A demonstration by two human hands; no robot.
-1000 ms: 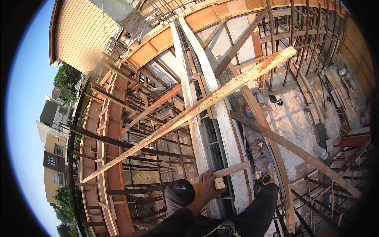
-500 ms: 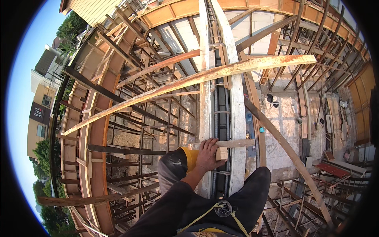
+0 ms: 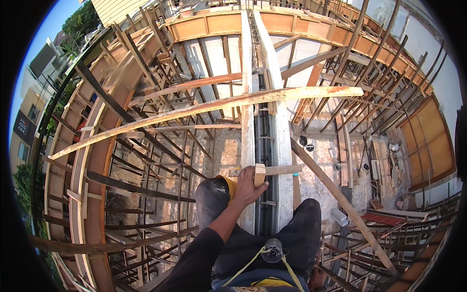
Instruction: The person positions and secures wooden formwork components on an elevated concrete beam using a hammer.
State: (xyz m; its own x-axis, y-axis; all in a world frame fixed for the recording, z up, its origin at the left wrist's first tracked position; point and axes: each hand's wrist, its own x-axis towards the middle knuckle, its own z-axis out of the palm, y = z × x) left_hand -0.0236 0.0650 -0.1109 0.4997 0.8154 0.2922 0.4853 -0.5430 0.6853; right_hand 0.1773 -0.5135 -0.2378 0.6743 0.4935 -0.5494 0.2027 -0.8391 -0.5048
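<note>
My left hand [image 3: 247,187] is closed round a short wooden block [image 3: 260,176], its thumb along the near side. The block stands at a thin wooden crosspiece [image 3: 284,170] that lies over a long narrow beam form. Whitewashed boards [image 3: 284,146] make the form's sides, and a steel rebar cage [image 3: 263,141] runs between them. My right hand [image 3: 317,278] shows only partly, low beside my right thigh, its fingers hard to make out. A clear container [image 3: 272,249] of dark small pieces, perhaps nails, hangs at my waist on a yellow cord.
Ahead, a long pale plank [image 3: 209,108] lies across the form. A slanted timber [image 3: 340,204] stands on the right above a floor far below. Props and dark poles [image 3: 141,187] crowd the left, beside a curved wooden form [image 3: 99,204].
The view has swung, so the form and plank appear further left. My left hand stays on the block, which now looks more upright beside the crosspiece.
</note>
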